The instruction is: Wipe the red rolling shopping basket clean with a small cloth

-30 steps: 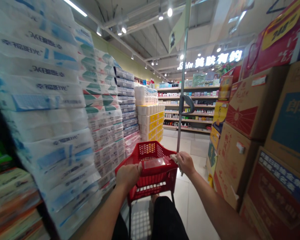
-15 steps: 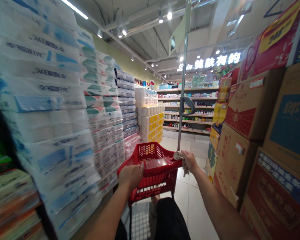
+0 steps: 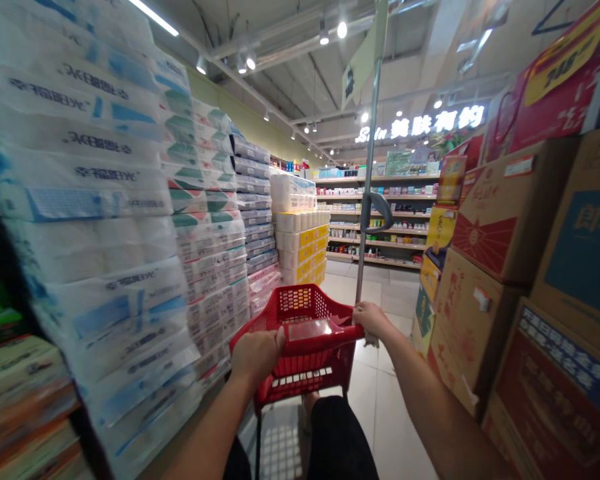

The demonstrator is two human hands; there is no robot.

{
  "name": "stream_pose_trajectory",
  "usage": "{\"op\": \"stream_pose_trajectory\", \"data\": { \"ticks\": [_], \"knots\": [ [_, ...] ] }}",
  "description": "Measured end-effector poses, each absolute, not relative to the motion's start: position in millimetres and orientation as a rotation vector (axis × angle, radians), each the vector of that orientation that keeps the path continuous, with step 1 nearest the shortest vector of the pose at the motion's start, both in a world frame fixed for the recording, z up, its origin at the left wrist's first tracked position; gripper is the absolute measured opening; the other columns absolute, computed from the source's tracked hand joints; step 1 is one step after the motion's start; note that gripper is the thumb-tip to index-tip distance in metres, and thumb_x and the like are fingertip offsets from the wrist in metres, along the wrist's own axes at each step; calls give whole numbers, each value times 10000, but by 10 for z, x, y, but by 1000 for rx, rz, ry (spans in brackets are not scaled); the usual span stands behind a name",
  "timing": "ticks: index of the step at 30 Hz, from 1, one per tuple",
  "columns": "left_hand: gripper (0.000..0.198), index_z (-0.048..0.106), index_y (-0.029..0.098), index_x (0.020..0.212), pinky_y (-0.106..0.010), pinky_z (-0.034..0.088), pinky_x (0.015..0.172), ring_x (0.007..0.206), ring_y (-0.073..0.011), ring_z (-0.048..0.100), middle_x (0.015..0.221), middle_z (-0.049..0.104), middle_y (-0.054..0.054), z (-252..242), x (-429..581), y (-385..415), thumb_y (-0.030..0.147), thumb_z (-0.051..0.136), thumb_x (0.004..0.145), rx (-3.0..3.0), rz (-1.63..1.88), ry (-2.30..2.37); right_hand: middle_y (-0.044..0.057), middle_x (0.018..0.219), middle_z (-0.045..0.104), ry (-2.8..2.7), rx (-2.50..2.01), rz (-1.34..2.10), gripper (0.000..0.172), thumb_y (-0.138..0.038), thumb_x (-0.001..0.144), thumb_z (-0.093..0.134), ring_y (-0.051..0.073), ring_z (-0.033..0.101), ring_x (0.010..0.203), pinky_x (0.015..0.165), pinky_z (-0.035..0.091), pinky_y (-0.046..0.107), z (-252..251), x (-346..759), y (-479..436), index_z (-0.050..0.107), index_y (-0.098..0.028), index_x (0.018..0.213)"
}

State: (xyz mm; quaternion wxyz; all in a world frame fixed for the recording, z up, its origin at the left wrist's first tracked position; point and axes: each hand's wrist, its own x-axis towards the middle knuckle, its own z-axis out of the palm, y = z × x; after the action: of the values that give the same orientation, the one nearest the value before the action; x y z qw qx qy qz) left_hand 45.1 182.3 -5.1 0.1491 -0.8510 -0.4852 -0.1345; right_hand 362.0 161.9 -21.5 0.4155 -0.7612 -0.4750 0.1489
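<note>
A red plastic shopping cart [image 3: 303,380] with perforated walls stands in front of me, its handle [image 3: 307,330] facing me. My left hand [image 3: 257,353] is wrapped round the handle's left end. At the handle's right end, my right hand [image 3: 374,322] is closed with a pale crumpled cloth [image 3: 373,343] in it, whose lower edge hangs below the fingers. The cloth lies against the handle. Just beyond this hand a tall metal pole [image 3: 370,153] with a grey hook-shaped grip rises upright; its foot is hidden. No goods can be made out in the basket.
Tall stacks of wrapped tissue packs [image 3: 100,173] line the left side, with yellow-banded rolls [image 3: 300,253] farther on. Cardboard cartons [image 3: 495,213] are piled along the right. Pale floor tiles [image 3: 380,400] run ahead to stocked shelves [image 3: 405,213].
My right hand has turned over and come down onto the right end of the handle, covering most of the cloth. My left hand has shifted slightly left, still on the handle.
</note>
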Motion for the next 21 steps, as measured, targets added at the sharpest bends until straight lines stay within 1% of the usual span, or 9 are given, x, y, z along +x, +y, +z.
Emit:
{"op": "stream_pose_trajectory", "data": {
  "ticks": [2, 4, 6, 9, 11, 12, 15, 18, 21],
  "knots": [
    [645, 704, 184, 856, -420, 495, 716, 805, -283, 705, 856, 743, -146, -41, 442, 1814, 422, 118, 986, -2443, -383, -1404, 27, 648, 662, -1204, -1955, 423, 306, -203, 643, 609, 135, 566, 441, 457, 414, 225, -243, 3592, 1609, 659, -170, 943],
    [644, 708, 174, 867, -419, 490, 731, 820, -282, 704, 878, 743, -152, -37, 428, 1805, 414, 122, 987, -2442, -378, -1411, 18, 636, 652, -1181, -1933, 460, 313, -178, 629, 610, 133, 551, 416, 437, 412, 227, -263, 3582, 1596, 651, -176, 940],
    [644, 710, 169, 876, -411, 486, 742, 829, -276, 703, 890, 744, -151, -36, 416, 1796, 410, 124, 988, -2447, -375, -1410, 10, 622, 637, -1147, -1869, 475, 268, -167, 621, 605, 130, 544, 417, 430, 406, 225, -277, 3583, 1582, 642, -172, 886],
    [654, 713, 173, 861, -404, 488, 733, 819, -275, 705, 878, 746, -145, -35, 409, 1786, 423, 123, 988, -2455, -387, -1421, 6, 628, 630, -1114, -1740, 461, 162, -173, 626, 585, 125, 560, 472, 453, 408, 215, -307, 3571, 1552, 617, -166, 785],
    [659, 716, 177, 852, -409, 491, 729, 811, -277, 707, 874, 747, -145, -32, 406, 1783, 430, 122, 987, -2454, -402, -1427, 9, 657, 640, -1100, -1643, 460, 126, -210, 655, 559, 128, 581, 517, 479, 427, 215, -350, 3544, 1521, 597, -168, 768],
    [659, 716, 178, 851, -413, 493, 729, 809, -277, 707, 872, 747, -146, -29, 405, 1782, 430, 122, 986, -2454, -407, -1427, 11, 675, 646, -1089, -1586, 464, 136, -242, 676, 544, 133, 592, 534, 491, 441, 220, -381, 3526, 1503, 589, -169, 782],
    [654, 718, 180, 855, -421, 496, 731, 813, -278, 707, 870, 745, -153, -22, 396, 1778, 418, 124, 987, -2455, -405, -1427, 17, 727, 653, -1041, -1428, 454, 237, -369, 747, 484, 155, 623, 598, 544, 492, 249, -505, 3479, 1456, 564, -173, 856],
    [650, 719, 181, 863, -422, 497, 737, 816, -276, 707, 871, 744, -155, -24, 385, 1779, 418, 126, 987, -2458, -399, -1424, 23, 769, 649, -986, -1319, 405, 336, -481, 805, 413, 173, 633, 684, 631, 520, 277, -607, 3479, 1422, 544, -181, 878],
    [651, 718, 187, 855, -428, 496, 746, 817, -277, 707, 871, 745, -147, -30, 378, 1788, 419, 125, 987, -2457, -409, -1403, 47, 816, 659, -1079, -1373, 202, 348, -474, 852, 384, 190, 623, 773, 728, 500, 303, -574, 3520, 1369, 580, -187, 832]
  ]
}}
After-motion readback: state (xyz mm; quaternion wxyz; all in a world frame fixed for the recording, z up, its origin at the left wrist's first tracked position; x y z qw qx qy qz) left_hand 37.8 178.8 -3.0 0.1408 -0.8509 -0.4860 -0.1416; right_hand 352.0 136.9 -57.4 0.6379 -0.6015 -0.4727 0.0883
